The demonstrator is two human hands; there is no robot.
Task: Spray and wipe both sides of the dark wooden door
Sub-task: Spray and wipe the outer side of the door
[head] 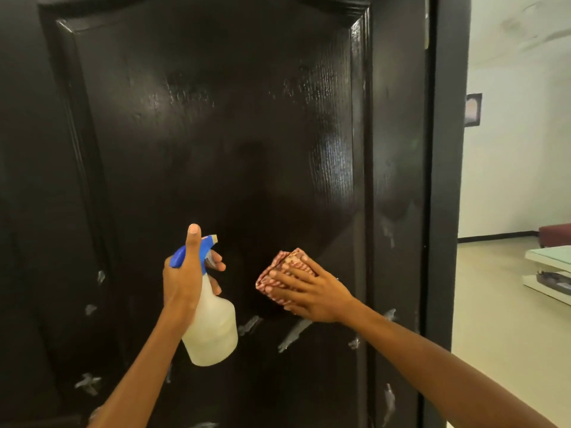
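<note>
Wiping step: my right hand (304,291) presses the folded cloth (284,273) flat-fingered on the door (216,134) panel. Left hand (185,273) grips the spray bottle (213,329) alongside. Next, I judge: wipe downward over pale smears.

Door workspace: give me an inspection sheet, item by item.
Surface: dark door, raised panel, glossy with wet sheen on the upper part; pale smears and streaks across the lower part.
Job's things: spray bottle, whitish with blue head, nozzle toward the door; red-patterned cloth, folded, flat against the panel.
Clutter: nothing seen.
Grippers: left hand grips the bottle neck, fingers at the trigger, thumb raised; right hand presses the cloth with straight fingers.
Cables: nothing seen.
Surroundings: door frame at right; beyond it a light room with a low white table and a small wall picture.
</note>
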